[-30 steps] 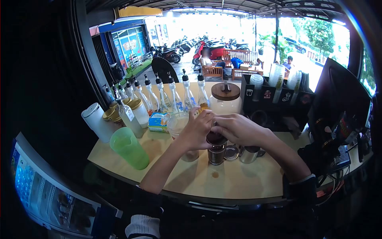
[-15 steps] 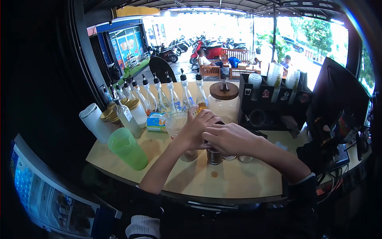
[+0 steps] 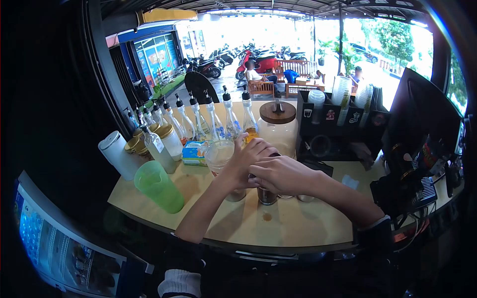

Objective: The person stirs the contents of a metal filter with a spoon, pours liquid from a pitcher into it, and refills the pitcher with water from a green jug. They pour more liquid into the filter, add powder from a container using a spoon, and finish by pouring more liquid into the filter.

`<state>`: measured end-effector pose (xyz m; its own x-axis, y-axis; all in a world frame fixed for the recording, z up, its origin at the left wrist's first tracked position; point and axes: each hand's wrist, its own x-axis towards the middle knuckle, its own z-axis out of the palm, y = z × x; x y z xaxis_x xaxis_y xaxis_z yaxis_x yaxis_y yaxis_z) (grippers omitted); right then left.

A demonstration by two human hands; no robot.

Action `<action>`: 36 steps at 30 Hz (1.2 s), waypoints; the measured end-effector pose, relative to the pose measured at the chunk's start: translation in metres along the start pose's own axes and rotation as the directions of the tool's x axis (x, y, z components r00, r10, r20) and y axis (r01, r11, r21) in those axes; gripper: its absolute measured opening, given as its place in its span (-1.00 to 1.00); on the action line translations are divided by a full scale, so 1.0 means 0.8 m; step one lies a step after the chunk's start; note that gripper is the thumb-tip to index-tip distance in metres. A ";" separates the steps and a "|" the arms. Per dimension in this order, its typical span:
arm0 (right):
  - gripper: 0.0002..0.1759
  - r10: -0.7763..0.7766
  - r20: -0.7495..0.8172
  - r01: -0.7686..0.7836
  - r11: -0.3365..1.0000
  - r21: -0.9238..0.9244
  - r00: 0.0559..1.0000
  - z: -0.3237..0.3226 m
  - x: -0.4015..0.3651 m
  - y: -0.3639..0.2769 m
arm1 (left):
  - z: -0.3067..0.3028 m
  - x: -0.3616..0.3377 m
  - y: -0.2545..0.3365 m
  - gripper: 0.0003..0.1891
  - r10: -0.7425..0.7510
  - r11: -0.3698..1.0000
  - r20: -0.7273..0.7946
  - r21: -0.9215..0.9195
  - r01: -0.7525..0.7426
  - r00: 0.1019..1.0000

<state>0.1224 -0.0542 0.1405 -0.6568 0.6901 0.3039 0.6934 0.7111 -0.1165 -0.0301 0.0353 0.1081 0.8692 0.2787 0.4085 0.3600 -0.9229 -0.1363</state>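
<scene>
Near the middle of the counter stands a clear jar with dark brown contents (image 3: 267,196), its upper part mostly covered by my hands. My left hand (image 3: 247,161) is closed around its top from the left. From the right, my right hand (image 3: 284,174) grips the same top, its fingers overlapping the left ones. A dark patch shows between the hands, but I cannot make out whether it is a lid. Just left of my left hand is a clear plastic cup (image 3: 217,155). Another container (image 3: 236,195) stands partly hidden below my left wrist.
A green pitcher (image 3: 159,187) stands left on the counter (image 3: 298,228). Pump bottles (image 3: 231,116) line the back, beside a large wooden-lidded jar (image 3: 278,113). A black cup holder (image 3: 323,131) and a monitor (image 3: 422,114) are right. A small brown spill (image 3: 267,217) lies in front.
My hands stay on the jar's top, with my right hand shifted slightly left. The whole view has moved a little; the objects on the counter stand as before.
</scene>
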 end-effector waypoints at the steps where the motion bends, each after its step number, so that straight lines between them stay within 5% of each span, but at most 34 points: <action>1: -0.82 -0.017 -0.013 0.017 0.999 0.033 1.000 0.000 -0.001 0.002 | -0.001 0.000 0.000 -0.14 0.005 1.000 -0.010 -0.026 -0.005 1.000; 3: -0.81 -0.034 -0.026 0.035 0.997 0.065 0.999 0.000 -0.003 0.009 | 0.007 -0.003 -0.002 -0.19 0.018 0.999 -0.058 -0.047 -0.021 0.998; 7: -0.82 0.016 -0.317 0.057 0.974 0.218 0.948 0.004 -0.008 0.030 | 0.008 -0.006 -0.005 -0.27 0.038 0.999 -0.105 -0.013 -0.040 0.994; 9: -0.82 0.304 -0.295 -0.097 0.826 0.555 0.906 -0.002 -0.014 0.031 | 0.002 -0.004 -0.002 -0.27 0.001 1.000 -0.076 -0.023 -0.002 0.997; 10: -0.79 0.343 -0.394 -0.037 0.791 0.610 0.852 0.008 -0.015 0.036 | 0.001 -0.004 -0.001 -0.27 -0.036 0.999 -0.046 -0.033 0.035 0.998; 13: -0.67 0.488 -0.316 -0.078 0.631 0.772 0.814 0.018 -0.021 0.047 | 0.004 -0.004 -0.003 -0.22 -0.031 0.998 -0.070 -0.064 0.027 0.997; 21: -0.69 0.554 -0.234 -0.105 0.511 0.853 0.799 0.027 -0.038 0.070 | 0.004 -0.005 -0.001 -0.13 -0.017 0.999 -0.003 -0.034 0.017 1.000; 36: -0.69 0.538 -0.292 -0.019 0.499 0.867 0.791 0.050 -0.051 0.079 | 0.003 -0.004 0.005 -0.09 -0.124 0.988 0.090 -0.086 0.132 0.988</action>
<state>0.1808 -0.0321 0.0828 -0.0601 0.8891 0.4537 0.1015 0.4576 -0.8833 -0.0311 0.0316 0.1040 0.8448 0.4137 0.3394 0.4407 -0.8976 -0.0030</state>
